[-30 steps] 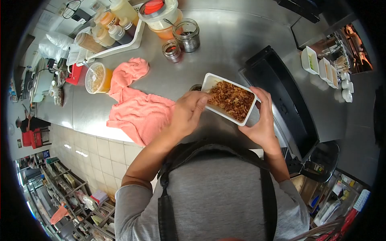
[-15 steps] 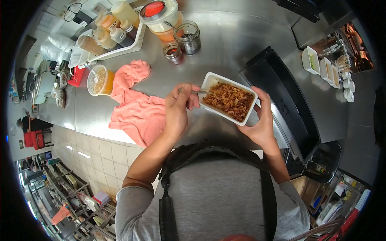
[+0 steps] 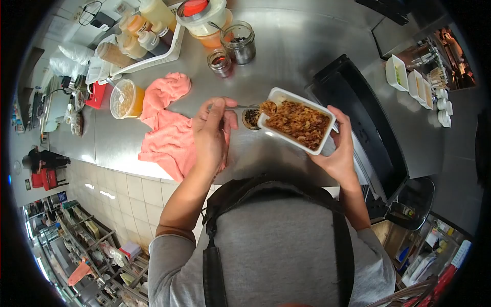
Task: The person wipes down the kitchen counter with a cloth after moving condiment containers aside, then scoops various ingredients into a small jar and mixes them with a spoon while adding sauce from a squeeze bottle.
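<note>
My left hand [image 3: 210, 134] grips the handle of a metal spoon [image 3: 238, 107], whose bowl carries a heap of brown crispy flakes at the left end of a white rectangular tub. That white tub [image 3: 311, 149] is tilted and holds many more brown flakes [image 3: 298, 124]. My right hand [image 3: 338, 148] is closed round the tub's right end. Just left of the tub, partly behind it, a small round jar [image 3: 250, 118] with dark contents stands on the steel counter. A crumpled pink cloth [image 3: 169, 146] lies beside and partly beneath my left hand.
Glass jars [image 3: 239, 48] and a large lidded container [image 3: 204, 23] stand at the back. A white basket [image 3: 176, 48] of bottles and an orange-filled tub [image 3: 127, 99] are at the left. A long black tray [image 3: 363, 128] lies to the right, with white containers [image 3: 396, 72] beyond.
My left hand has drawn back left, and the spoon now lifts flakes at the tub's edge. The tub has shifted slightly right and up, uncovering the small jar.
</note>
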